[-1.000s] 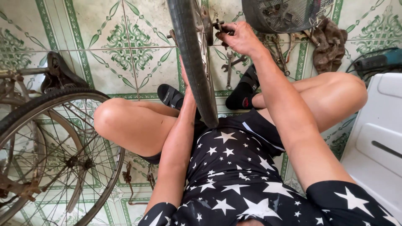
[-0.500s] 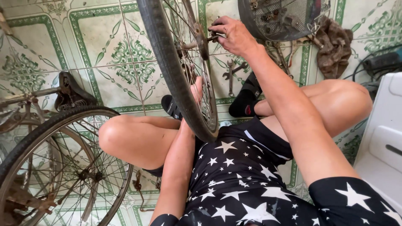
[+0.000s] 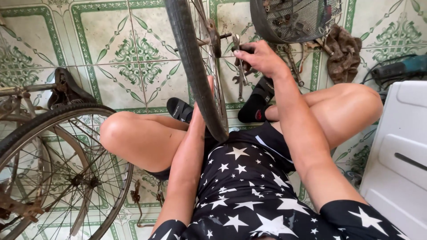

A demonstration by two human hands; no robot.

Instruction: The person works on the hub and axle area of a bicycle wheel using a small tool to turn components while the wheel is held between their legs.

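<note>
The right hand's grip (image 3: 258,58) is clenched around a slim metal wrench (image 3: 237,55), whose head sits at the axle end of a bicycle wheel (image 3: 195,71) held upright between the person's knees, its tyre running down toward the lap. The left hand (image 3: 205,95) reaches up behind the tyre, mostly hidden; it seems pressed against the rim or spokes, but I cannot tell whether its grip is closed on anything. The hub (image 3: 213,38) with its protruding axle lies just left of the wrench head. To do this turning well, I judge the wrench should seat squarely on the nut before force goes on, with the other hand bracing the wheel so it does not spin or twist away, and the pull kept in line with the wrench handle to avoid slipping off the flats. Further out, another spanner (image 3: 240,86) lies on the patterned tile floor (image 3: 133,53), a wire basket (image 3: 293,18) of parts hangs above, a rag (image 3: 342,51) lies to the right, and a second spoked wheel (image 3: 53,173) stands at the left.
</note>
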